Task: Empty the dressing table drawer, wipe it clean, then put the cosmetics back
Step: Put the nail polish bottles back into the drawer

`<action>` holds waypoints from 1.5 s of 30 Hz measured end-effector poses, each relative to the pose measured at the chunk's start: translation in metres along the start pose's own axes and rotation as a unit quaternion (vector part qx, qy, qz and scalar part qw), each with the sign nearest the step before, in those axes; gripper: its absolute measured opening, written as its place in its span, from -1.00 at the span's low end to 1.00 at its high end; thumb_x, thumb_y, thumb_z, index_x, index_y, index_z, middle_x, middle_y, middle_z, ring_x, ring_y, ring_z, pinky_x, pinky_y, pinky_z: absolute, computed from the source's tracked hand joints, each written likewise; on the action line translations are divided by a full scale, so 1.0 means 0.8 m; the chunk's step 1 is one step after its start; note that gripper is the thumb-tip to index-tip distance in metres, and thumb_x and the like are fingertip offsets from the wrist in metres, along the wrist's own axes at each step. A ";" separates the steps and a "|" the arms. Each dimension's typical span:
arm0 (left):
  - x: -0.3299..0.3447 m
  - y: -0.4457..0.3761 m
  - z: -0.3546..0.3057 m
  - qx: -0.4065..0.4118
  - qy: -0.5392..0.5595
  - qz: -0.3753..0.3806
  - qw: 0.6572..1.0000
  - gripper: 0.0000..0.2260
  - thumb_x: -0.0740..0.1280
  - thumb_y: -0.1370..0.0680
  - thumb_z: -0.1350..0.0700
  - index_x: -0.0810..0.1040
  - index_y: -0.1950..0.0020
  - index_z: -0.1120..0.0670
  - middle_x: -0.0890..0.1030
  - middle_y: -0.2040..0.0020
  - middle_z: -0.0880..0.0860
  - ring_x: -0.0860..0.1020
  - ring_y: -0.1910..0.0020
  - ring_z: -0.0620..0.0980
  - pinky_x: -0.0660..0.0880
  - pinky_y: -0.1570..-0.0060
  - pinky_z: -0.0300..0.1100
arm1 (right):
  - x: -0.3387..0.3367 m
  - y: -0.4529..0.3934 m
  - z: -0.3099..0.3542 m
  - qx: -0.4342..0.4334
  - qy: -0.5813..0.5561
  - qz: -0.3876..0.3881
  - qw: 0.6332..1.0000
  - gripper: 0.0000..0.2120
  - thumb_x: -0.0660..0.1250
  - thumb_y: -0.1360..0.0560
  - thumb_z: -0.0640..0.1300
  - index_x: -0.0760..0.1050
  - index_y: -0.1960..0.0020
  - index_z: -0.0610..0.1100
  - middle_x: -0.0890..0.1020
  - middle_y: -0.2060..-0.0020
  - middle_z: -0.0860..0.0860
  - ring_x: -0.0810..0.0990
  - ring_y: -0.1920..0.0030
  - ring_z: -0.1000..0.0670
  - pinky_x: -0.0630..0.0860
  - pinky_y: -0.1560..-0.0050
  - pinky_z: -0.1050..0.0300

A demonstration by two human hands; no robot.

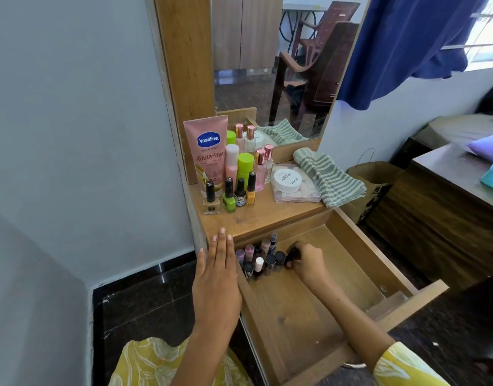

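The wooden drawer (359, 263) is pulled out below the dressing table top (267, 215). Several small nail polish bottles (258, 259) stand clustered in its back left corner. My right hand (306, 260) is inside the drawer, fingers curled round a dark bottle (291, 253) beside that cluster. My left hand (216, 274) is flat with straight fingers, its fingertips touching the table's front left edge. On the table top stand a pink Vaseline tube (207, 151), several nail polish bottles (230, 195), spray bottles (239, 165), a white jar (286, 179) on a clear case, and a striped cloth (327, 176).
A mirror (276, 65) rises behind the table top. A grey wall (86, 135) is close on the left. To the right stand a paper bag (375, 179) on the floor and a dark wooden desk (446, 196). A blue curtain (407, 45) hangs above.
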State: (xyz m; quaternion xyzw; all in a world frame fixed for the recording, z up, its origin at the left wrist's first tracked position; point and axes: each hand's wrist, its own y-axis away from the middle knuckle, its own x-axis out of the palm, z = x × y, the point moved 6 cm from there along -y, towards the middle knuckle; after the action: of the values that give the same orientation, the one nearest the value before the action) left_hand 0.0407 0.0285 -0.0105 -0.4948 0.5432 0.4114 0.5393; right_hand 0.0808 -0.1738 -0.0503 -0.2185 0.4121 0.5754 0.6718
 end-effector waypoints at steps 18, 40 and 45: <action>-0.008 -0.002 0.007 0.049 0.046 -0.020 0.998 -0.48 -0.02 -0.67 0.05 -0.27 -0.49 0.09 -0.25 -0.53 0.07 -0.13 -0.53 0.01 -0.24 -0.44 -0.05 | -0.034 0.055 0.053 -0.112 0.054 -0.160 0.979 -0.67 0.33 -0.42 -0.34 0.53 -0.13 -0.05 0.54 0.02 0.02 0.55 0.09 0.00 0.48 0.18 0.15; -0.100 -0.076 0.053 0.039 0.284 -0.282 0.916 -0.81 0.41 -0.50 0.21 0.54 -0.08 0.20 0.65 0.13 0.07 0.63 0.20 0.00 0.44 0.22 -0.30 | 0.009 0.082 0.103 -0.325 -0.164 -0.208 0.908 -0.89 0.34 -0.52 -0.19 0.56 -0.03 -0.05 0.55 0.03 0.16 0.58 0.04 0.18 0.59 0.16 0.15; -0.097 -0.039 0.033 0.102 0.312 -0.272 0.904 -0.82 0.37 -0.52 0.21 0.54 -0.11 0.18 0.65 0.10 0.04 0.63 0.16 -0.08 0.57 0.20 -0.26 | -0.003 0.091 0.115 -0.317 -0.175 -0.174 0.916 -0.70 0.31 -0.52 0.06 0.47 -0.22 0.02 0.54 0.01 0.22 0.56 0.01 0.20 0.55 0.06 0.27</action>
State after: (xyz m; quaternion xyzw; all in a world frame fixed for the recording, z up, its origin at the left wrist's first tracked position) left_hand 0.0701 0.0562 0.0673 -0.6685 0.5674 0.0153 0.4805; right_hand 0.0394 -0.0869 0.0169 -0.3843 0.0399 0.5789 0.7181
